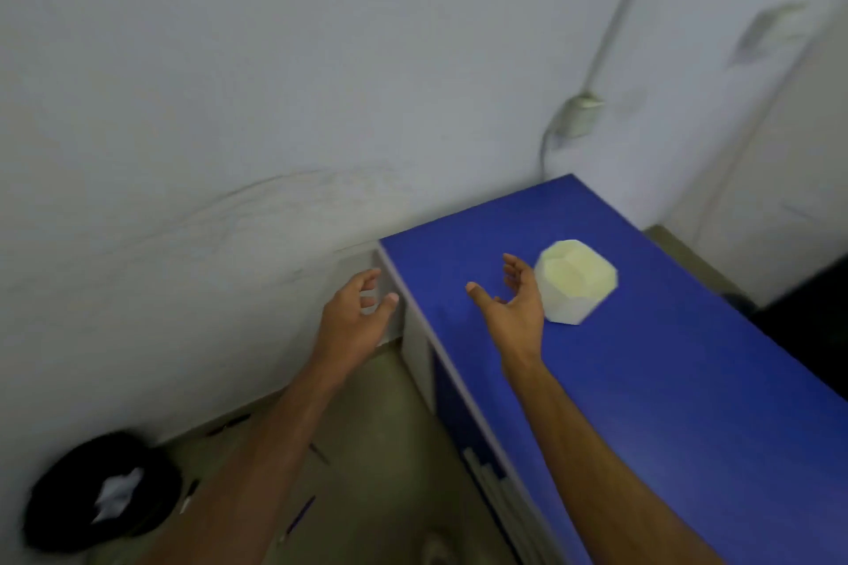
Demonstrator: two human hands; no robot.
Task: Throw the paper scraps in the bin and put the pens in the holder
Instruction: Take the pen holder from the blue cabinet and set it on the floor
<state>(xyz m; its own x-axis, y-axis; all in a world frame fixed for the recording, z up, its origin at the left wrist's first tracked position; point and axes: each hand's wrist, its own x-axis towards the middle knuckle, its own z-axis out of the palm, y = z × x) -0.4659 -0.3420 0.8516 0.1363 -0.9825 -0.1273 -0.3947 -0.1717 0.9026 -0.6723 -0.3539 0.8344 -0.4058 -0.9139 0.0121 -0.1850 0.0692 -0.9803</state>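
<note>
A pale faceted holder (576,282) stands on the blue desk top (642,381). My right hand (514,303) hovers over the desk just left of the holder, palm up, fingers apart, holding nothing. My left hand (358,317) hangs in the air beyond the desk's left edge, fingers loosely spread and empty. On the floor at lower left stands a black bin (92,495) with white paper scraps (117,493) inside. Several pens lie on the floor: a dark one (229,423) by the wall, one (319,453) near my left forearm, one (189,495) beside the bin, a purple one (300,515).
A white wall fills the left and back, with a cable conduit and box (580,112) above the desk's far corner. White drawer handles (486,479) run along the desk front. The tan floor (376,450) lies between bin and desk. The picture is motion-blurred.
</note>
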